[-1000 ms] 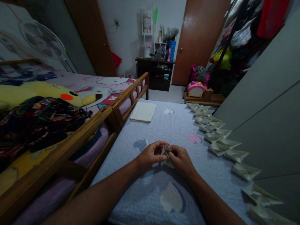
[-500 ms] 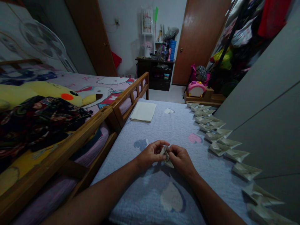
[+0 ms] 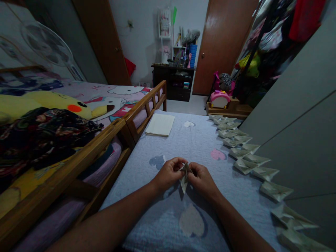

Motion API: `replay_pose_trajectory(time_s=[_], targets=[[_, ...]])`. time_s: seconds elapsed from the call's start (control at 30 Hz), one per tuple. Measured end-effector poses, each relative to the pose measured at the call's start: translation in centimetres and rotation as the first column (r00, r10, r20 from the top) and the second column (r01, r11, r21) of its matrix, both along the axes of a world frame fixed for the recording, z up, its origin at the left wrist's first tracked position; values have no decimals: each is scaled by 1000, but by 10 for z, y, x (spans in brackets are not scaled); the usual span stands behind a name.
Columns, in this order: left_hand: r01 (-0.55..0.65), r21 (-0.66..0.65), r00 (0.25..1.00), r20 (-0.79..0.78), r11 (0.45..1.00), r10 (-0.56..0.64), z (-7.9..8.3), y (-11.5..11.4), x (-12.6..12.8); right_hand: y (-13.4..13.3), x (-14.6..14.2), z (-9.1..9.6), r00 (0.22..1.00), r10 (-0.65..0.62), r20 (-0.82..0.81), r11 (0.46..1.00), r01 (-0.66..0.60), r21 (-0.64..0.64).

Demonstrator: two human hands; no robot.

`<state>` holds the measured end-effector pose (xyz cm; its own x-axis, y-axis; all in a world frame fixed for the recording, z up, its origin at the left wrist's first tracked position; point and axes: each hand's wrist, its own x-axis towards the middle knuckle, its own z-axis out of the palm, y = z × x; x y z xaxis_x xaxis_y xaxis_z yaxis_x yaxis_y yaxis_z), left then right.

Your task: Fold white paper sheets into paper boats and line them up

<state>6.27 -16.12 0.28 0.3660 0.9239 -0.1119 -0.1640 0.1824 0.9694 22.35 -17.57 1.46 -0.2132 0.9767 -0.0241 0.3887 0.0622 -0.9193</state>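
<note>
Between my two hands is a small folded paper boat (image 3: 184, 177), pale and pointed, its lower tip aimed toward me. My left hand (image 3: 170, 174) pinches its left side with thumb and fingers. On the other side my right hand (image 3: 201, 176) grips the right edge, thumb in front. Both hands are just above the blue quilted bedspread (image 3: 147, 189). A stack of square paper sheets (image 3: 160, 125) lies farther off at the left. Along the right edge runs a row of several folded paper boats (image 3: 276, 191).
A wooden bed rail (image 3: 123, 126) borders the bedspread on the left; behind it lies a yellow plush toy (image 3: 60, 103). A pale cabinet (image 3: 296, 129) stands close on the right. Beyond the far edge are a dark shelf unit (image 3: 172, 84) and a pink toy case (image 3: 219, 99).
The folded paper has turned between my fingers: its lower point swung from the right to nearly straight toward me, and it looks narrower. My hands stay in nearly the same place.
</note>
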Motion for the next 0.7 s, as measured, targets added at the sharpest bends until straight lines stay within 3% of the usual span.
replay_pose_trajectory(time_s=[0.4, 0.7], targets=[[-36, -32, 999, -11, 999, 35, 3, -1, 2, -1, -1, 1, 998, -57, 1, 998, 57, -8], [44, -61, 999, 14, 997, -43, 3, 2, -3, 1, 1, -4, 998, -57, 14, 998, 57, -33]])
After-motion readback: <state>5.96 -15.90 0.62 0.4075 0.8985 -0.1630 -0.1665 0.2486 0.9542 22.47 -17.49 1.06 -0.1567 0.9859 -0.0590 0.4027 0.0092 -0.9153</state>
